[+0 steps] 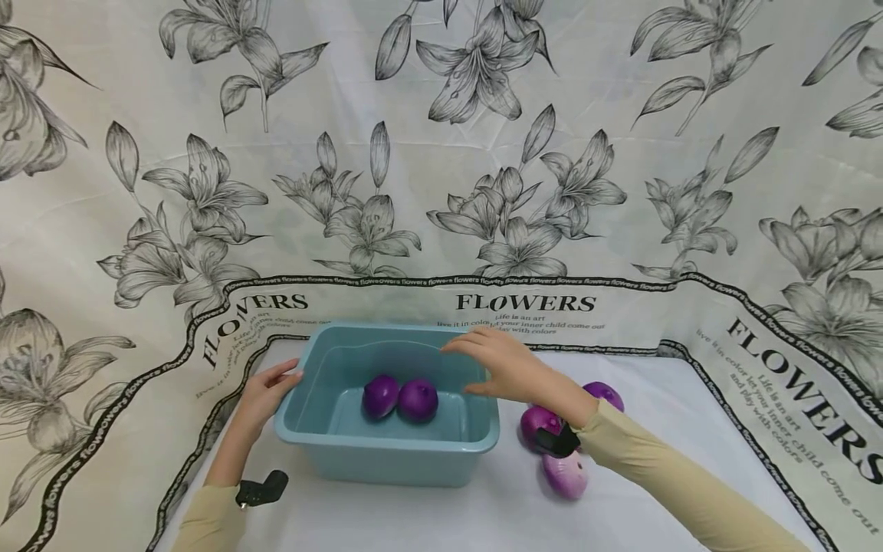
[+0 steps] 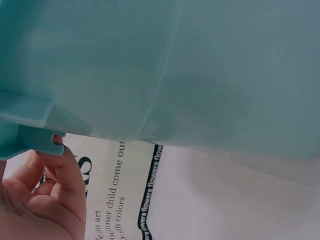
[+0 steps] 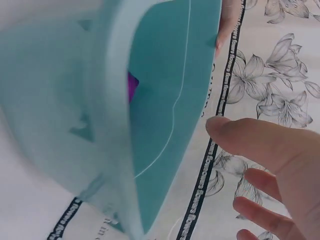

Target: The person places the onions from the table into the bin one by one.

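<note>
A blue-green plastic basin (image 1: pixel 386 464) stands on the white table, with two purple onions (image 1: pixel 380 397) side by side on its floor. My left hand (image 1: pixel 267 389) grips the basin's left rim; in the left wrist view its curled fingers (image 2: pixel 70 172) are at the underside of the lip. Over the basin's right end, my right hand (image 1: pixel 507 364) is raised with nothing in it. Its thumb and fingers are spread apart in the right wrist view, beside the basin wall (image 3: pixel 165 90). A sliver of an onion (image 3: pixel 132 87) shows past the rim there.
To the right of the basin, partly behind my right forearm, lie a purple onion (image 1: pixel 538 426), another onion (image 1: pixel 607 395) farther back and a paler onion (image 1: pixel 567 477) in front. A flower-printed cloth (image 1: pixel 386 230) hangs behind and at both sides of the table.
</note>
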Demonstrator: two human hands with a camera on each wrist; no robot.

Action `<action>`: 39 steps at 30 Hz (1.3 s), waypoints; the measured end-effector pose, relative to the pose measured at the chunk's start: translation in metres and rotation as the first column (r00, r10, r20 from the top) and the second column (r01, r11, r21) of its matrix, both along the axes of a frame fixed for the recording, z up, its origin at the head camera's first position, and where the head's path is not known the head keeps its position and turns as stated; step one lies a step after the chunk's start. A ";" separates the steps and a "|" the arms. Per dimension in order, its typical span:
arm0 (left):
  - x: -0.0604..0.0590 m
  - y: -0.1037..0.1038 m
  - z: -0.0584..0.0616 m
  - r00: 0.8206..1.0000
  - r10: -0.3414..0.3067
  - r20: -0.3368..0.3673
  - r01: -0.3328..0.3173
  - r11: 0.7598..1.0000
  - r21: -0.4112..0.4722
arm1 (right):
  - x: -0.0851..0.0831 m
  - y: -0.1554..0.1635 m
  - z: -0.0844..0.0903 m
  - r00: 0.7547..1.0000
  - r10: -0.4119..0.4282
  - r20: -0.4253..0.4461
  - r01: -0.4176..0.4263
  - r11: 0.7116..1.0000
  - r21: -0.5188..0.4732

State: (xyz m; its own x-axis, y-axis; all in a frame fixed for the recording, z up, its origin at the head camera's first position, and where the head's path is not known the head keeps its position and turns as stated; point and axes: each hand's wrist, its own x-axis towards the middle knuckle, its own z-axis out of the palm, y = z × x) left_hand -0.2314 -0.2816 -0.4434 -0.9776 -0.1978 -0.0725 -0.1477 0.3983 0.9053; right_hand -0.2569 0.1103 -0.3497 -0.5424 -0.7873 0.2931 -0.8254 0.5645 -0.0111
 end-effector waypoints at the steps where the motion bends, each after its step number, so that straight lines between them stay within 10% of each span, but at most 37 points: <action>1: 0.000 0.000 0.000 1.000 -0.001 0.000 0.001 1.000 0.001 | 0.002 0.005 -0.002 1.000 -0.017 -0.007 0.017 1.000 -0.026; 17: 0.005 -0.001 -0.003 1.000 0.008 0.012 -0.008 1.000 -0.007 | 0.034 0.079 -0.065 0.958 -0.284 -0.022 0.259 0.901 -0.349; 39: 0.004 0.003 0.001 0.999 0.036 0.026 -0.034 0.998 -0.045 | 0.068 0.145 -0.169 0.823 -0.482 0.300 0.562 0.767 -0.309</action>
